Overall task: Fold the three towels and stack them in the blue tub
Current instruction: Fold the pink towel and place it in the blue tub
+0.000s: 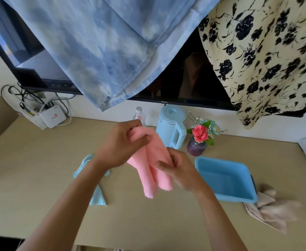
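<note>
Both hands hold the pink towel (148, 182) bunched in the air above the table (148, 223): the left hand (119, 144) grips its far end and the right hand (181, 171) pinches an edge lower down. Crumpled like this, it could slip or fold crooked. The blue tub (226, 198) sits just right, and a wide swing might knock the kettle (172, 125) or vase (196, 147) beyond. A light-blue towel (97, 197) lies left, a beige towel (273, 211) by the tub's near-right corner.
</note>
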Tool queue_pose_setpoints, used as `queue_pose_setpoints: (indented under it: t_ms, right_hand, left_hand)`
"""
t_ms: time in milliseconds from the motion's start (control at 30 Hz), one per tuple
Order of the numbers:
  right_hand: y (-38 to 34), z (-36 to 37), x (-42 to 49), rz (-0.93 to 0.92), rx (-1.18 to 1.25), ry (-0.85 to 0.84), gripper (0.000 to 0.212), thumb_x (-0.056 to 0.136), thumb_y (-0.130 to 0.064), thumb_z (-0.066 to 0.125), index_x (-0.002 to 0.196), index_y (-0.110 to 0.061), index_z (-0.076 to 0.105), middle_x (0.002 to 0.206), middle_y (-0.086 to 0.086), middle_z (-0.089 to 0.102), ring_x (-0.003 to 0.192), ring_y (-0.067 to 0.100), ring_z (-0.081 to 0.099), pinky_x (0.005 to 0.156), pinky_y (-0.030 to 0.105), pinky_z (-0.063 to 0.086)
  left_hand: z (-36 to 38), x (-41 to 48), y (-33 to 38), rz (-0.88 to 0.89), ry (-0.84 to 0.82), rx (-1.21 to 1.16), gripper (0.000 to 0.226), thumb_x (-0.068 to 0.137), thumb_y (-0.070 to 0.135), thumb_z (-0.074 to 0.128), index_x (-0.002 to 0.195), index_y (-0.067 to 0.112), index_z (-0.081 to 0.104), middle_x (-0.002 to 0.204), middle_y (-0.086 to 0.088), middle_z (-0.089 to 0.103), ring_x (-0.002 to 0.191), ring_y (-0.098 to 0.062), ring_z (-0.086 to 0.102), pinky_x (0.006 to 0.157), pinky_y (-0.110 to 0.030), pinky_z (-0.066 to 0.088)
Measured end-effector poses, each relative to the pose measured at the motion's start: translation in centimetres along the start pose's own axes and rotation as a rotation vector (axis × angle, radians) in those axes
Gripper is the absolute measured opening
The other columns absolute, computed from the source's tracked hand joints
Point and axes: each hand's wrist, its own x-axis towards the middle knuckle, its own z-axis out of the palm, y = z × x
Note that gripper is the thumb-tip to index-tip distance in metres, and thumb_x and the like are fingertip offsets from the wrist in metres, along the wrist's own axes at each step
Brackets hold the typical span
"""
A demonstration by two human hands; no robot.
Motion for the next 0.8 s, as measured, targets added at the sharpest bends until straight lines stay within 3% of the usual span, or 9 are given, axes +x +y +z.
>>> queue_pose_setpoints:
  t_ms: [67, 167, 267, 367, 467, 600, 700, 800]
  right_hand:
    - [0.0, -1.0, 0.2, -0.011, -0.029, 0.049, 0.037, 0.079, -0.040, 0.075, 0.092, -0.007, 0.063, 0.081, 0.015, 0.066, 0.071, 0.025, 0.061, 0.069, 0.043, 0.050]
    - [-0.1, -2.8, 0.5, -0.019, -0.047, 0.080, 0.036, 0.079, -0.041, 0.075, 0.083, -0.008, 0.060, 0.070, 0.001, 0.053, 0.065, 0.014, 0.049, 0.062, 0.033, 0.036]
    - [-0.1, -4.4, 1.0, -0.036, -0.067, 0.080, 0.031, 0.087, -0.031, 0.076, 0.082, -0.006, 0.058, 0.065, -0.004, 0.047, 0.061, 0.010, 0.044, 0.059, 0.027, 0.034]
    - [-0.1, -5.4, 1.7, -0.048, -0.118, 0.070, 0.018, 0.091, -0.023, 0.073, 0.082, -0.012, 0.062, 0.061, -0.015, 0.051, 0.058, 0.000, 0.046, 0.058, 0.013, 0.035]
    - [0.0, -6.1, 2.1, -0.053, -0.140, 0.076, 0.013, 0.092, -0.018, 0.072, 0.084, -0.012, 0.063, 0.062, -0.018, 0.055, 0.058, -0.002, 0.048, 0.057, 0.012, 0.036]
    - [0.8, -6.7, 2.8, 0.008, -0.164, 0.120, 0.015, 0.088, -0.016, 0.075, 0.084, -0.017, 0.062, 0.073, -0.004, 0.055, 0.064, 0.006, 0.050, 0.059, 0.016, 0.037]
    - [1.6, -6.7, 3.8, 0.082, -0.226, 0.158, 0.014, 0.086, -0.010, 0.076, 0.087, -0.009, 0.061, 0.078, 0.003, 0.057, 0.068, 0.010, 0.051, 0.061, 0.018, 0.037]
    - [2.0, -6.8, 4.6, 0.079, -0.293, 0.211, 0.014, 0.085, -0.005, 0.075, 0.088, -0.004, 0.061, 0.076, -0.001, 0.055, 0.068, 0.009, 0.049, 0.058, 0.014, 0.037]
  left_hand:
    - [-0.9, 0.3, -0.4, 0.003, -0.018, 0.138, 0.026, 0.080, 0.031, 0.073, 0.069, 0.017, 0.054, 0.060, -0.005, 0.050, 0.056, -0.010, 0.042, 0.053, -0.031, 0.037]
    - [-2.3, 0.5, -0.9, 0.014, -0.059, 0.284, 0.024, 0.080, 0.025, 0.077, 0.071, 0.020, 0.055, 0.062, 0.000, 0.051, 0.055, -0.008, 0.040, 0.053, -0.022, 0.034]
    - [-3.4, 0.6, -1.5, 0.025, -0.096, 0.378, 0.020, 0.080, 0.022, 0.078, 0.074, 0.022, 0.059, 0.063, 0.015, 0.057, 0.059, -0.008, 0.048, 0.054, -0.016, 0.036]
    - [-4.1, 0.6, -2.7, 0.036, -0.112, 0.431, 0.011, 0.082, 0.022, 0.077, 0.081, 0.021, 0.066, 0.068, 0.008, 0.064, 0.068, -0.011, 0.056, 0.059, -0.017, 0.040]
    - [-4.5, 0.5, -4.1, 0.029, -0.125, 0.464, 0.007, 0.085, 0.022, 0.074, 0.084, 0.024, 0.067, 0.075, 0.010, 0.068, 0.072, -0.010, 0.060, 0.064, -0.017, 0.042]
    - [-4.4, 0.8, -5.9, 0.028, -0.105, 0.551, 0.007, 0.084, 0.020, 0.075, 0.086, 0.020, 0.068, 0.075, 0.010, 0.069, 0.066, -0.014, 0.060, 0.063, -0.025, 0.044]
    - [-3.9, 1.3, -7.2, 0.037, -0.058, 0.580, 0.008, 0.083, 0.018, 0.076, 0.087, 0.017, 0.069, 0.076, 0.007, 0.070, 0.066, -0.020, 0.060, 0.065, -0.030, 0.042]
    - [-3.5, 2.0, -7.9, 0.056, -0.028, 0.599, 0.010, 0.082, 0.015, 0.077, 0.088, 0.013, 0.069, 0.080, 0.002, 0.072, 0.071, -0.023, 0.063, 0.067, -0.029, 0.040]
